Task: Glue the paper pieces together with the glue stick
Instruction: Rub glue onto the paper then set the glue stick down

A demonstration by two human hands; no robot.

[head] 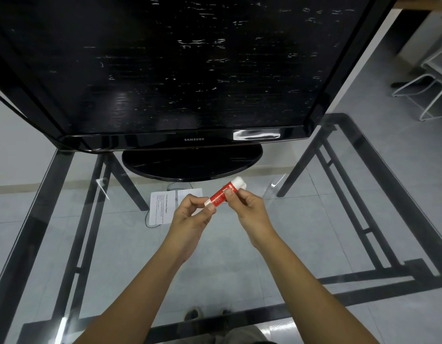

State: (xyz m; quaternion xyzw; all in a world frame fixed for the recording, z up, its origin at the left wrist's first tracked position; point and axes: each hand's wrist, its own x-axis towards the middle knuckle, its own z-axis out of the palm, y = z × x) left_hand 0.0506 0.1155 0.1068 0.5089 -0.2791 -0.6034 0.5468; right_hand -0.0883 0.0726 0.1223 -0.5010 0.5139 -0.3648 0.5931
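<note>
A red glue stick [221, 194] with a white cap at its upper right end is held tilted above the glass table. My left hand [192, 217] pinches its lower left end. Around the red body, near the cap, my right hand [249, 207] grips it. Two white paper pieces lie flat on the glass behind my hands: a printed one [161, 207] at the left and a smaller one [188, 193] beside it, partly hidden by my left hand.
A large black monitor [165, 70] on an oval stand [190, 165] fills the far half of the glass table [314, 219]. The table's dark frame and the tiled floor show through the glass. White chair legs [423, 95] stand at the far right.
</note>
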